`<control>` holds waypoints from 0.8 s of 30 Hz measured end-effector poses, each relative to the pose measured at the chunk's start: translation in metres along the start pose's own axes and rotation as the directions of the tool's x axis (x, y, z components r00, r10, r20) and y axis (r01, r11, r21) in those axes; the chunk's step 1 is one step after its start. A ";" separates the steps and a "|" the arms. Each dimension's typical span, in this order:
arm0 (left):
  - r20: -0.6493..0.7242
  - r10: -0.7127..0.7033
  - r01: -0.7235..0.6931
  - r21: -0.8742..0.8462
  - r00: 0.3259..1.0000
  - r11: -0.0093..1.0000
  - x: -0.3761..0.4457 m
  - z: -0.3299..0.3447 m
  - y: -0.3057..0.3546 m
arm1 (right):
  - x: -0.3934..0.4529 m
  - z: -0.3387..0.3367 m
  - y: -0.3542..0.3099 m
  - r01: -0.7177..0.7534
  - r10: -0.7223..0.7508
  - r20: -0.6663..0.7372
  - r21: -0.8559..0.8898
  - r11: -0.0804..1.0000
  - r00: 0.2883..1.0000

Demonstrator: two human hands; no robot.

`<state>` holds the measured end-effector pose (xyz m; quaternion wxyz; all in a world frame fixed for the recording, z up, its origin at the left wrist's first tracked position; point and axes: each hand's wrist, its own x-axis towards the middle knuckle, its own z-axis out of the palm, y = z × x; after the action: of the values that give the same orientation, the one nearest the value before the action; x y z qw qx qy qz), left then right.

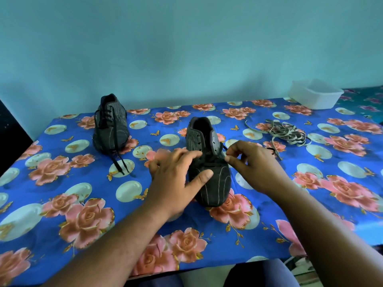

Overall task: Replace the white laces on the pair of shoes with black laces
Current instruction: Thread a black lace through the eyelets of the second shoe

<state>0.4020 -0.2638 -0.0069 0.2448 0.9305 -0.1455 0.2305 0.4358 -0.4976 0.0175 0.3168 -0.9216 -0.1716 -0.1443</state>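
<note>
At ten o'clock the finished shoe (110, 123) stands aside, black lace ends trailing toward me, out of my way. My left hand (176, 175) lies with fingers spread on the near shoe (209, 162), steadying it so it won't slide on the flowered cloth (62, 204). My right hand (255, 164) pinches the black lace (224, 146) at the shoe's right eyelets, ready to thread. At two o'clock the removed white laces (284, 132) lie heaped, near a plastic tub (315, 97).
</note>
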 end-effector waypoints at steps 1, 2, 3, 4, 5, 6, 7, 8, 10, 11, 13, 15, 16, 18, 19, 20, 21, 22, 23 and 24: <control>-0.006 0.006 -0.006 -0.002 1.000 1.000 0.006 -0.002 0.002 | -0.001 0.000 0.000 -0.028 0.028 -0.006 -0.007 1.000 1.000; 0.004 0.015 -0.015 0.005 1.000 1.000 0.012 -0.003 0.004 | -0.002 0.001 0.000 -0.067 0.067 -0.011 -0.020 0.998 0.998; 0.036 0.024 -0.025 0.032 0.999 0.999 0.019 -0.004 0.008 | -0.002 0.003 -0.001 -0.121 0.120 -0.011 -0.035 0.992 0.993; 0.079 0.030 -0.037 0.080 0.996 0.996 0.024 -0.004 0.012 | -0.002 0.004 -0.004 -0.186 0.187 0.003 -0.045 0.981 0.982; 0.115 0.030 -0.046 0.145 0.993 0.988 0.030 -0.004 0.017 | 0.000 0.005 -0.008 -0.260 0.262 0.033 -0.051 0.964 0.964; 0.141 0.021 -0.052 0.214 0.990 0.976 0.034 -0.003 0.021 | 0.002 0.007 -0.012 -0.329 0.333 0.072 -0.061 0.942 0.940; 0.155 0.003 -0.047 0.277 0.988 0.960 0.038 -0.002 0.026 | 0.005 0.009 -0.015 -0.378 0.384 0.106 -0.075 0.923 0.917; 0.158 -0.019 -0.034 0.326 0.987 0.945 0.041 -0.001 0.030 | 0.007 0.010 -0.017 -0.408 0.415 0.126 -0.083 0.909 0.901; 0.161 -0.060 -0.004 0.374 0.985 0.928 0.048 -0.002 0.038 | 0.013 0.010 -0.020 -0.458 0.463 0.133 -0.065 0.887 0.877; 0.176 -0.083 0.010 0.378 0.981 0.926 0.051 -0.003 0.042 | 0.015 0.009 -0.020 -0.482 0.483 0.139 -0.045 0.875 0.865; 0.215 -0.140 0.065 0.322 0.967 0.944 0.056 -0.003 0.043 | 0.018 0.007 -0.017 -0.527 0.516 0.172 0.020 0.850 0.839; 0.238 -0.213 0.183 0.144 0.948 0.973 0.057 -0.005 0.039 | 0.018 0.004 -0.015 -0.566 0.542 0.170 0.156 0.810 0.823; 0.255 -0.256 0.266 -0.005 0.933 0.964 0.058 -0.005 0.035 | 0.017 0.002 -0.015 -0.574 0.553 0.153 0.247 0.781 0.819; 0.344 -0.334 0.450 -0.351 0.877 0.821 0.056 -0.008 0.029 | 0.015 -0.003 -0.020 -0.566 0.569 0.143 0.448 0.692 0.810; 0.388 -0.353 0.514 -0.489 0.852 0.704 0.055 -0.014 0.029 | 0.016 -0.007 -0.025 -0.554 0.572 0.156 0.542 0.632 0.806; 0.416 -0.361 0.549 -0.581 0.835 0.601 0.054 -0.020 0.030 | 0.015 -0.011 -0.031 -0.536 0.564 0.174 0.616 0.577 0.807; 0.424 -0.367 0.561 -0.642 0.828 0.524 0.056 -0.029 0.032 | 0.017 -0.018 -0.038 -0.510 0.545 0.183 0.669 0.541 0.818; 0.426 -0.371 0.562 -0.690 0.825 0.457 0.059 -0.037 0.035 | 0.019 -0.024 -0.046 -0.486 0.521 0.189 0.701 0.523 0.833; 0.425 -0.371 0.555 -0.732 0.825 0.396 0.063 -0.046 0.038 | 0.021 -0.031 -0.054 -0.461 0.490 0.194 0.724 0.513 0.850; 0.419 -0.360 0.536 -0.773 0.833 0.340 0.068 -0.057 0.042 | 0.024 -0.040 -0.063 -0.436 0.454 0.197 0.737 0.516 0.869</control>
<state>0.4233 -0.2800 0.0875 0.7192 0.6939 0.0001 -0.0339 0.4256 -0.4706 0.0907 0.7019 -0.7115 0.0289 0.0179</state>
